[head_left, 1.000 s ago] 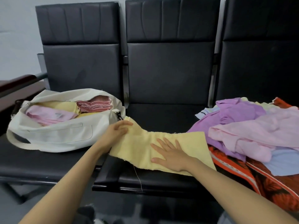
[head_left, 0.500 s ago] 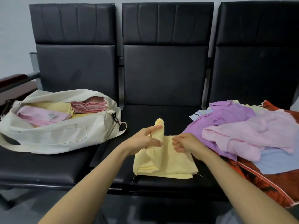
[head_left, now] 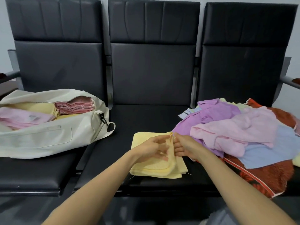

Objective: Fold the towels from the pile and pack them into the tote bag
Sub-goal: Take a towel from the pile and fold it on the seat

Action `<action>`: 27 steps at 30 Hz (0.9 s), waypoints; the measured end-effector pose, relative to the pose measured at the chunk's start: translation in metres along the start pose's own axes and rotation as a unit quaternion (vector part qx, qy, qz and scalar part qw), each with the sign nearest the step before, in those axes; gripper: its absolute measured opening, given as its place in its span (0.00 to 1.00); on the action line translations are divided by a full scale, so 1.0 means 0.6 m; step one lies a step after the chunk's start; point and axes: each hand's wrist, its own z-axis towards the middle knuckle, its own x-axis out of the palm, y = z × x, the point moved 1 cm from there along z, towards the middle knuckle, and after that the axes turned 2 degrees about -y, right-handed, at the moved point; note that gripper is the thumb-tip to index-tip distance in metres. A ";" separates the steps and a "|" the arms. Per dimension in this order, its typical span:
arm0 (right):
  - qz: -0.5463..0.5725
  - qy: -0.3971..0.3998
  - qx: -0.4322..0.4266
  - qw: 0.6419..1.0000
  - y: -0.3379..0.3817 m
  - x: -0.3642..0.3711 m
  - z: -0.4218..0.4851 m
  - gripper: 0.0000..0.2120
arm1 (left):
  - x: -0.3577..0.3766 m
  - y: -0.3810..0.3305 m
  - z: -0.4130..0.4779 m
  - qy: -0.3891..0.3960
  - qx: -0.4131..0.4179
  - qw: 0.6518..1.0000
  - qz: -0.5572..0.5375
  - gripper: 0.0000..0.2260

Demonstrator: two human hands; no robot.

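Note:
A yellow towel (head_left: 142, 140) lies folded on the middle black seat. My left hand (head_left: 154, 149) and my right hand (head_left: 184, 147) meet over its right edge, both pinching a raised fold of the yellow cloth between them. The cream tote bag (head_left: 40, 138) rests open on the left seat, with folded pink, yellow and dark rose towels stacked inside. The pile of loose towels (head_left: 235, 132), purple, pink, blue and red-orange, sprawls over the right seat, just right of my right hand.
The row of three black padded seats (head_left: 151, 116) has tall backrests behind it. Metal armrests (head_left: 13, 73) stick out at both ends. Bare seat shows between the bag and the yellow towel.
The yellow towel went from a long strip to a folded square. My left hand carried its left end over to the right, and both hands now grip the right edge together.

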 end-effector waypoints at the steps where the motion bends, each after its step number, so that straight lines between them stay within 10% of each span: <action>1: 0.002 -0.006 -0.001 1.000 -0.001 -0.001 0.004 0.22 | 0.001 -0.001 -0.002 -0.004 -0.005 0.999 -0.040 0.20; 13: -0.151 -0.064 -0.052 0.985 0.000 0.005 -0.001 0.13 | -0.092 0.017 -0.022 -0.296 0.017 0.910 0.291 0.15; 21: -0.282 -0.073 -0.077 0.954 -0.001 0.012 -0.016 0.16 | -0.105 0.039 -0.023 -0.257 -0.140 0.899 0.326 0.17; 27: -0.451 -0.085 -0.047 0.887 -0.012 0.013 -0.012 0.38 | -0.109 0.045 -0.023 -0.254 -0.158 0.899 0.321 0.24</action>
